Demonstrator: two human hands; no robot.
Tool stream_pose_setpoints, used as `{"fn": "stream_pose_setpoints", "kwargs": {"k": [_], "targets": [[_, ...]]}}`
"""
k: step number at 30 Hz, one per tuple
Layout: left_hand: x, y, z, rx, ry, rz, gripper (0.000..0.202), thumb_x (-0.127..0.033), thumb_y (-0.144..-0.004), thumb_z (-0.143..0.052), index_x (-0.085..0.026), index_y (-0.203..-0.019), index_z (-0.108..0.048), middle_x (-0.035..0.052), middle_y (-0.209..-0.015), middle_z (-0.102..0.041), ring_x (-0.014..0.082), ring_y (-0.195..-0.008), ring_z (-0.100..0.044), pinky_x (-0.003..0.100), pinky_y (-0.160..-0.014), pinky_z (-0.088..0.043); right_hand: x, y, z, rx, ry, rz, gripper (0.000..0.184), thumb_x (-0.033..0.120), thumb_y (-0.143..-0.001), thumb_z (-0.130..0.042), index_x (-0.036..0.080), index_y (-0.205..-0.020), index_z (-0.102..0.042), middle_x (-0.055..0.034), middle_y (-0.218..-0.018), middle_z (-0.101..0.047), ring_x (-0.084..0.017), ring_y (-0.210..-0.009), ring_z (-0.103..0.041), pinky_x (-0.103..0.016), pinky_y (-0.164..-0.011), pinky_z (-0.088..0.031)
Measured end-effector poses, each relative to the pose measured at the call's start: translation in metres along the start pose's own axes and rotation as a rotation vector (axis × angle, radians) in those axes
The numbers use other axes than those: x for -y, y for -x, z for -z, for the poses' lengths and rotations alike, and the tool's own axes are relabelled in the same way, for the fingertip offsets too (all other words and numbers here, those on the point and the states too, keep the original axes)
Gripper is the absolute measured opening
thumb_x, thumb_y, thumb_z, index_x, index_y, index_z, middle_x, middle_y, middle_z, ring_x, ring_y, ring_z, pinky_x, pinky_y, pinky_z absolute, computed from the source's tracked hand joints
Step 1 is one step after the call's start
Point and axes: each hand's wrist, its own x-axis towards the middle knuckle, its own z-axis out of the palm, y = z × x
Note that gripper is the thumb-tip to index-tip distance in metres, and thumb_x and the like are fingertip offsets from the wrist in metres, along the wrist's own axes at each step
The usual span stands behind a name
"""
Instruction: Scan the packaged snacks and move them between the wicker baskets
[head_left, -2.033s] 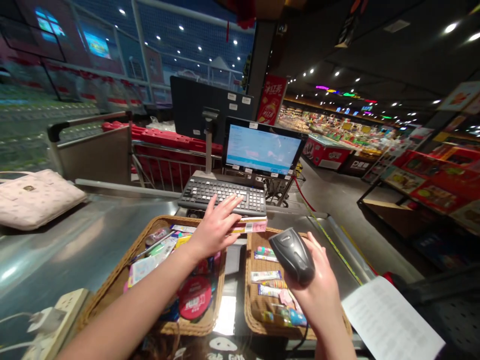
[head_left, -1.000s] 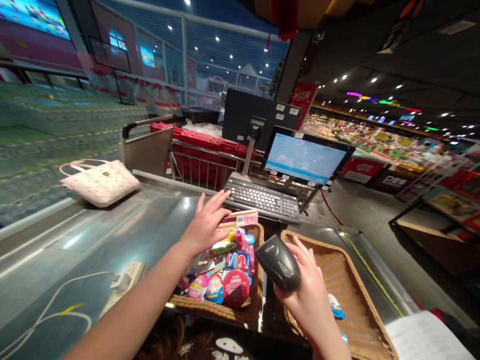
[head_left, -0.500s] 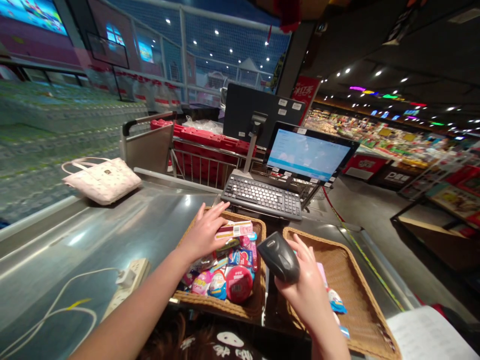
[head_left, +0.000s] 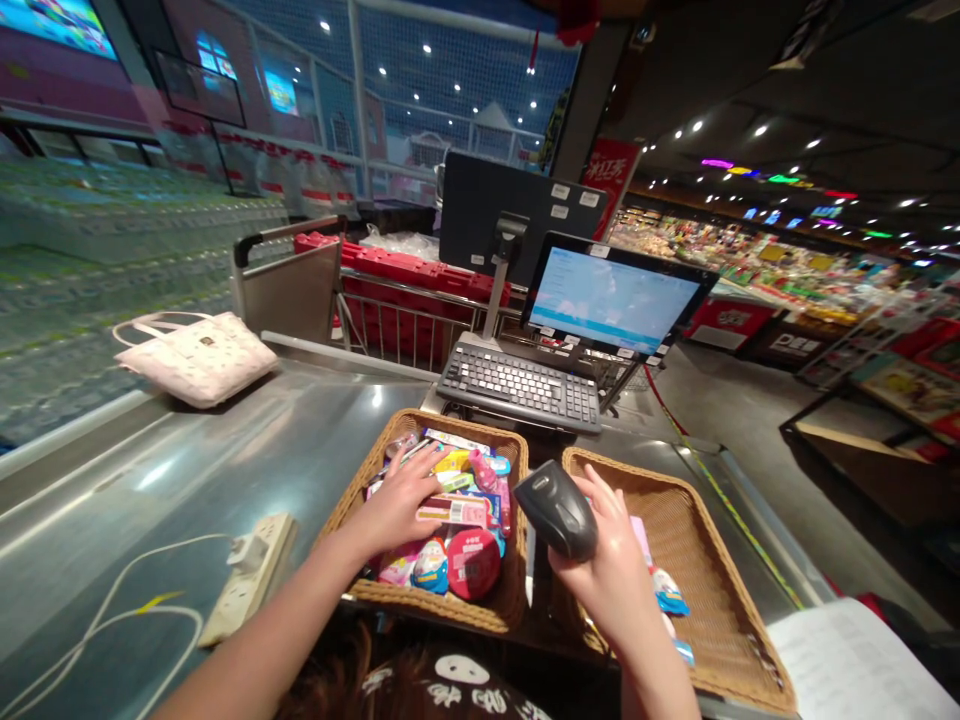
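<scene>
My right hand (head_left: 604, 540) grips a black handheld barcode scanner (head_left: 556, 510), its head pointing left toward the full basket. My left hand (head_left: 405, 495) reaches into the left wicker basket (head_left: 360, 470), fingers stretched out over the goods. Beside its thumb lies a pink packet (head_left: 465, 510) with a barcode. Around it are a round red container (head_left: 474, 563), a blue-and-white packet (head_left: 430, 565) and several small colourful packages. The right wicker basket (head_left: 720, 560) holds a few small packets (head_left: 669, 592), partly hidden by my right hand and forearm.
Behind the baskets stand a keyboard (head_left: 517, 385) and a lit screen (head_left: 611, 297), with a second monitor turned away. A pale handbag (head_left: 199, 360) rests on the metal counter's left end. A power strip (head_left: 251, 580) with white cable lies left; papers (head_left: 855, 660) lie right.
My left hand has lowered into the left basket. The pink packet, higher before, now lies nearer the round red container. The scanner stays in my right hand, almost unmoved.
</scene>
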Motion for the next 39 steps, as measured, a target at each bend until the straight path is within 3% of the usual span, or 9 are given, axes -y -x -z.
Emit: {"fn": "stream_pose_setpoints", "kwargs": {"k": [5,8,12,19,25,28,32,35,39], "targets": [[0.001,0.006,-0.009,0.084,-0.002,0.052,0.018,-0.036,-0.079,-0.069,-0.02,-0.089,-0.07,0.0142,-0.158,-0.033,0.0363,-0.149,-0.025,0.066,-0.118,-0.01,-0.002,0.001,0.003,-0.012,-0.014,-0.014,0.047,0.02,-0.075,-0.061,0.024,-0.122,-0.061,-0.0109,-0.132,-0.06,-0.038,-0.141,-0.041,-0.07,-0.112,-0.028],[-0.002,0.002,-0.012,0.048,-0.011,0.034,0.031,-0.047,-0.081,-0.07,-0.02,-0.096,-0.069,0.0167,-0.157,-0.035,0.037,-0.148,-0.025,0.067,-0.118,-0.011,-0.003,0.003,0.006,-0.02,-0.01,-0.048,0.046,0.018,-0.075,-0.059,0.024,-0.121,-0.061,-0.0107,-0.133,-0.06,-0.037,-0.142,-0.04,-0.069,-0.113,-0.027],[-0.017,-0.017,-0.016,-0.008,-0.018,-0.013,0.04,-0.05,-0.082,-0.07,-0.021,-0.11,-0.066,0.0175,-0.157,-0.034,0.0364,-0.149,-0.025,0.067,-0.118,-0.013,-0.011,0.01,0.011,-0.033,-0.016,-0.075,0.047,0.018,-0.075,-0.059,0.023,-0.122,-0.059,-0.0109,-0.134,-0.059,-0.036,-0.143,-0.038,-0.068,-0.114,-0.026],[-0.078,-0.082,-0.029,-0.043,0.011,-0.227,0.038,-0.043,-0.083,-0.071,-0.02,-0.112,-0.064,0.0177,-0.159,-0.03,0.0358,-0.149,-0.025,0.069,-0.117,-0.015,-0.044,0.032,0.036,-0.118,0.032,-0.132,0.045,0.019,-0.075,-0.059,0.023,-0.12,-0.059,-0.0103,-0.128,-0.061,-0.037,-0.14,-0.041,-0.068,-0.114,-0.026],[-0.146,-0.147,-0.045,-0.038,0.041,-0.542,0.033,-0.032,-0.084,-0.07,-0.019,-0.113,-0.064,0.0188,-0.158,-0.032,0.0342,-0.149,-0.023,0.068,-0.118,-0.016,-0.085,0.064,0.07,-0.268,0.143,-0.266,0.046,0.024,-0.079,-0.058,0.021,-0.125,-0.054,-0.0118,-0.13,-0.06,-0.036,-0.141,-0.04,-0.069,-0.115,-0.024],[-0.18,-0.185,-0.065,0.047,0.013,-0.721,0.034,-0.028,-0.083,-0.071,-0.019,-0.115,-0.065,0.0194,-0.158,-0.031,0.0348,-0.15,-0.022,0.068,-0.117,-0.016,-0.106,0.081,0.085,-0.352,0.183,-0.304,0.047,0.028,-0.08,-0.06,0.019,-0.126,-0.053,-0.0141,-0.13,-0.06,-0.037,-0.14,-0.041,-0.066,-0.113,-0.03],[-0.217,-0.23,-0.11,0.14,-0.023,-0.895,0.037,-0.02,-0.084,-0.067,-0.024,-0.121,-0.065,0.0127,-0.162,-0.024,0.0334,-0.151,-0.018,0.068,-0.119,-0.012,-0.127,0.097,0.101,-0.41,0.218,-0.336,0.045,0.029,-0.08,-0.06,0.018,-0.123,-0.053,-0.0148,-0.128,-0.06,-0.037,-0.14,-0.041,-0.063,-0.112,-0.034],[-0.233,-0.253,-0.148,0.204,-0.035,-1.017,0.03,-0.02,-0.094,-0.052,-0.022,-0.119,-0.067,0.0098,-0.162,-0.023,0.0287,-0.151,-0.021,0.063,-0.122,-0.01,-0.138,0.105,0.107,-0.412,0.214,-0.369,0.047,0.028,-0.079,-0.061,0.018,-0.125,-0.052,-0.0152,-0.129,-0.059,-0.037,-0.14,-0.04,-0.063,-0.113,-0.033],[-0.24,-0.274,-0.194,0.265,-0.047,-1.162,0.031,-0.021,-0.099,-0.045,-0.019,-0.118,-0.069,0.0099,-0.158,-0.033,0.0237,-0.149,-0.029,0.055,-0.124,-0.017,-0.153,0.113,0.108,-0.399,0.202,-0.442,0.051,0.026,-0.078,-0.063,0.018,-0.127,-0.051,-0.0149,-0.13,-0.059,-0.036,-0.141,-0.038,-0.062,-0.114,-0.032]]}}
